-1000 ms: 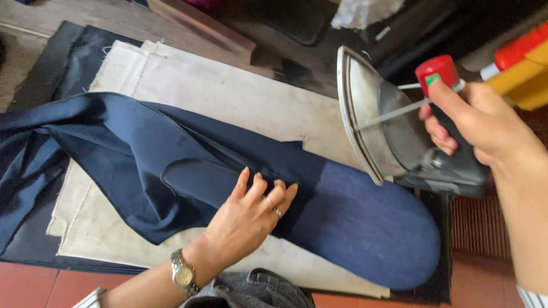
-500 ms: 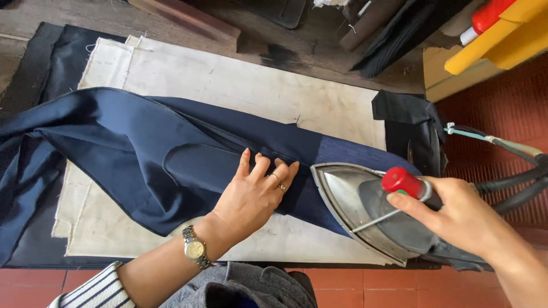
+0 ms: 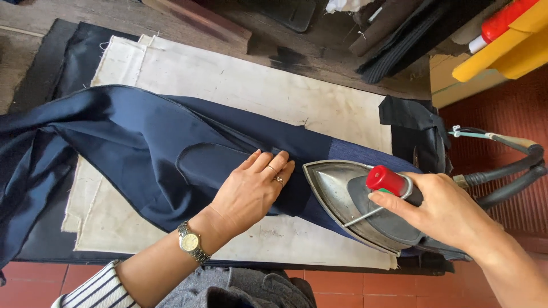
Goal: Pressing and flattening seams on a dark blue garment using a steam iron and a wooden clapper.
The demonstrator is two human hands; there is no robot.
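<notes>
Iron down on the navy cloth, L hand pinning the fabric.

R hand (image 3: pixel 451 211) wraps shut round the iron (image 3: pixel 354 205) handle, thumb by the red knob. Iron lies flat, nose pointing left at the L hand (image 3: pixel 254 191), just beside its fingertips. L fingers spread flat, gripping nothing, pressing the navy cloth (image 3: pixel 148 154), which runs left-right across the cream pad (image 3: pixel 228 80).

My left hand (image 3: pixel 251 191) presses flat on the navy garment (image 3: pixel 142 148); my right hand (image 3: pixel 442 208) has its grip around the iron (image 3: pixel 348 199) resting on it.
</notes>
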